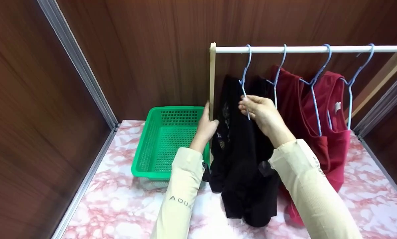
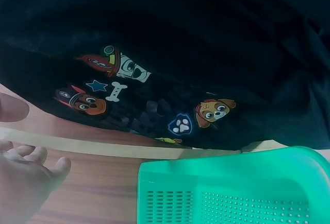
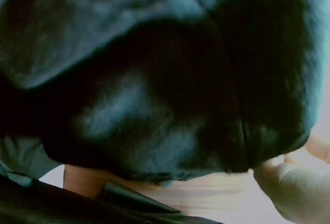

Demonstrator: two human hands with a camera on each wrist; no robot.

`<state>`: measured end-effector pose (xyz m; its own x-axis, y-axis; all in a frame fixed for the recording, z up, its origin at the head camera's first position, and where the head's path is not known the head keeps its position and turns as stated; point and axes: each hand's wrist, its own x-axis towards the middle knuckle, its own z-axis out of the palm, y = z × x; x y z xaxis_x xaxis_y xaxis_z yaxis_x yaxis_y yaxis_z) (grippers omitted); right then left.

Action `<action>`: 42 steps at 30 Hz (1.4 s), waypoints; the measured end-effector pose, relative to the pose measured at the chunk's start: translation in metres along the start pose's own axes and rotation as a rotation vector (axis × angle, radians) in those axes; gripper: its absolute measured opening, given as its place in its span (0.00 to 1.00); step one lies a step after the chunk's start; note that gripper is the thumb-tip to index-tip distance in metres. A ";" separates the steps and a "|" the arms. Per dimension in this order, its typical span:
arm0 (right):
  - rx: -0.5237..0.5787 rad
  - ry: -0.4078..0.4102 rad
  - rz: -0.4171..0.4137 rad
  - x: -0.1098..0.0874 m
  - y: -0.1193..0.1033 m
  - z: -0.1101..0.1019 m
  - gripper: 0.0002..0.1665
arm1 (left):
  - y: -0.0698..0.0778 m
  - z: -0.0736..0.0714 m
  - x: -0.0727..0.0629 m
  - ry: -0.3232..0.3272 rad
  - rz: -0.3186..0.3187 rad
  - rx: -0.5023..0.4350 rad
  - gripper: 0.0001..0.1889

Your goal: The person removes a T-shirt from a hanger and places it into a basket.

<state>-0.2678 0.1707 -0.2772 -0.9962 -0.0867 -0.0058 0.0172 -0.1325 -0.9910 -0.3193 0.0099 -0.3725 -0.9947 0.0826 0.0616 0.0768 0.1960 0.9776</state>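
My right hand (image 1: pixel 266 114) pinches the lower arm of a blue wire clothes hanger (image 1: pixel 244 76), hooked leftmost on the white rail. A black garment (image 1: pixel 236 142) hangs from this hanger; the left wrist view shows cartoon dogs, a bone and a paw badge printed on the black cloth (image 2: pixel 247 44). My left hand (image 1: pixel 205 129) is at the rack's wooden post (image 1: pixel 212 76), fingers and thumb spread to either side of it. In the right wrist view, dark cloth (image 3: pixel 154 105) fills most of the picture, with fingertips at its lower right edge.
A green plastic basket (image 1: pixel 138 149) stands left of the post, under my left forearm. More hangers on the white rail (image 1: pixel 304 49) carry another dark garment and red sleeveless tops (image 1: pixel 338 146). Brown wood-grain panels (image 1: pixel 145 59) enclose the pink marbled tabletop (image 1: pixel 119 199).
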 end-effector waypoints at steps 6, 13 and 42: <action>-0.125 0.011 0.000 -0.001 -0.003 0.004 0.26 | 0.002 0.000 0.000 0.009 -0.002 0.034 0.41; -0.105 0.004 0.020 -0.002 -0.003 0.008 0.26 | 0.000 0.002 0.000 0.036 0.041 0.076 0.42; -0.013 0.052 -0.091 -0.030 0.019 -0.009 0.16 | 0.006 -0.001 -0.007 0.067 0.068 0.284 0.39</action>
<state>-0.2380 0.1800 -0.2975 -0.9967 -0.0238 0.0782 -0.0746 -0.1243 -0.9894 -0.3121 0.0090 -0.3673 -0.9882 0.0426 0.1474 0.1504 0.4582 0.8760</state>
